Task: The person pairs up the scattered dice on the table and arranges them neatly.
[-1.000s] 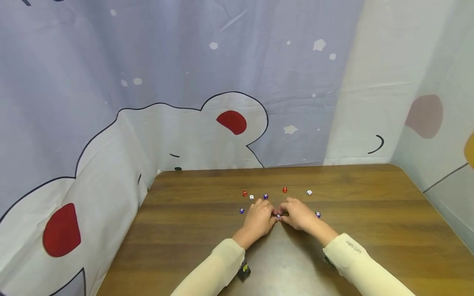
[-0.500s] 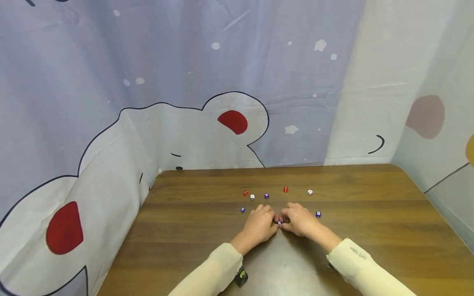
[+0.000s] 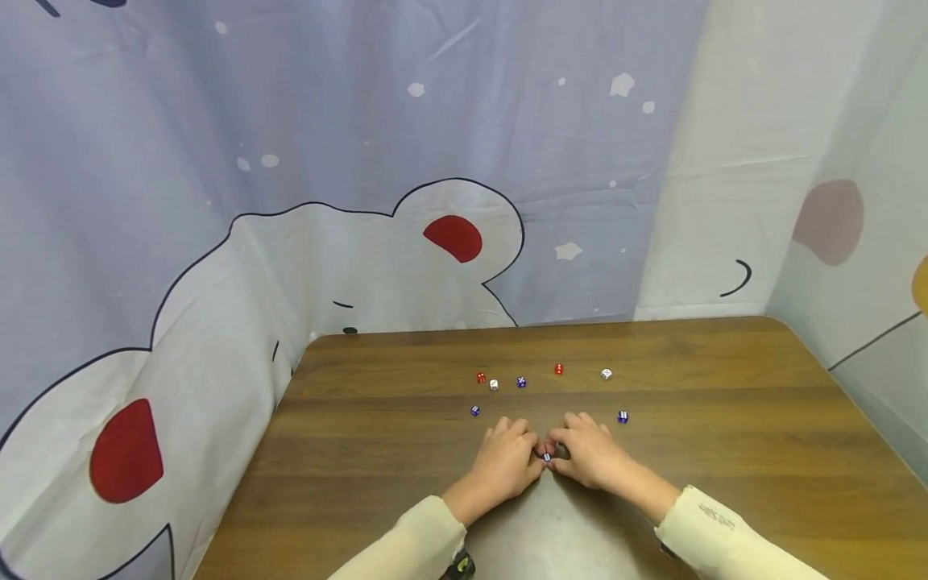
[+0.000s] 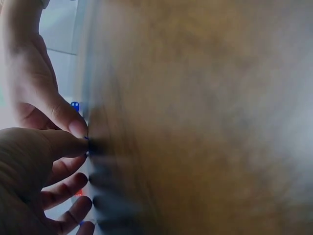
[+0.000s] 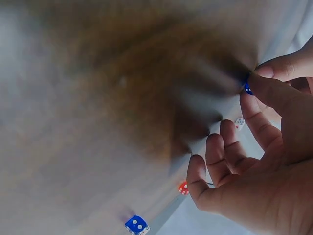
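A small blue die [image 3: 547,457] with white pips sits between the fingertips of both hands, low over or on the wooden table. My left hand [image 3: 503,457] pinches it from the left with thumb and index finger. From the right, my right hand [image 3: 590,451] does the same, and the two hands' fingertips meet around it. In the right wrist view a blue face of the die [image 5: 248,88] shows between thumb and index finger. The left wrist view mostly hides it behind the fingers. Whether the die touches the table is unclear.
Beyond the hands lie a red die [image 3: 481,377], a white die [image 3: 494,385], a blue die [image 3: 521,382], another red die [image 3: 559,369] and another white die [image 3: 606,374]. Blue dice flank the hands, one left [image 3: 475,411], one right [image 3: 623,416]. A printed curtain borders the wooden table [image 3: 362,451].
Both hands have drawn back together toward the person, bringing the pinched blue die along. The other dice stay where they were.
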{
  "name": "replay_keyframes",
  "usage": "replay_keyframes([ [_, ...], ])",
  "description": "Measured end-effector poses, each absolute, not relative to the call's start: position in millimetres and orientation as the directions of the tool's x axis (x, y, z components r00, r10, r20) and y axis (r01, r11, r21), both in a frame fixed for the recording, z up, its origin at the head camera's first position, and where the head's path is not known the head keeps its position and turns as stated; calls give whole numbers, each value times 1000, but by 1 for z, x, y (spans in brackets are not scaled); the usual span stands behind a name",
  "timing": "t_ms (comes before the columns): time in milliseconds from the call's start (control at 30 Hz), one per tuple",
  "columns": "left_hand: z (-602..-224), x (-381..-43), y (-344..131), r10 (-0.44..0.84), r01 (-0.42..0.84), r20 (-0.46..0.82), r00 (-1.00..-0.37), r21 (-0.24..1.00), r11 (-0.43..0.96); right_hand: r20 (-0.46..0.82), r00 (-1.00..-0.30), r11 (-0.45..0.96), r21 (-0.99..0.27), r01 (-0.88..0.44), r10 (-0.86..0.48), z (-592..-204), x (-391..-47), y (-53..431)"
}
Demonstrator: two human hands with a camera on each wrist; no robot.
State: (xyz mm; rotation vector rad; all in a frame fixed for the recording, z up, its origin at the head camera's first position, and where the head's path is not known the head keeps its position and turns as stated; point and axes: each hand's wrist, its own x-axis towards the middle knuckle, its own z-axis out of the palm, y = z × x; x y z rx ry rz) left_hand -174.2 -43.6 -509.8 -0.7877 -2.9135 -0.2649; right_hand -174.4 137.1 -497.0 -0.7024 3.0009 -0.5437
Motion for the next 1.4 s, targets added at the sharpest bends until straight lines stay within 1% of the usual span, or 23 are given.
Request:
replay_keyframes([
  [233, -511, -158, -46, 499, 512, 120, -858, 135, 848, 78, -882, 820, -340, -461, -464, -498, -158, 139],
  [600, -514, -137, -53, 532, 548, 136, -836, 145, 824, 141, -846, 785, -321, -530, -514, -499, -135, 139],
  [867, -516, -125, -56, 541, 559, 147, -828, 156, 814, 152, -843, 778, -330, -535, -516, -501, -123, 137],
  [1200, -514, -106, -60, 577, 600, 166, -800, 177, 780, 155, -832, 753, -362, -549, -532, -501, -105, 136],
  [1400, -513, -98, -61, 590, 606, 142, -795, 216, 765, 140, -835, 746, -389, -541, -533, -501, -96, 136],
])
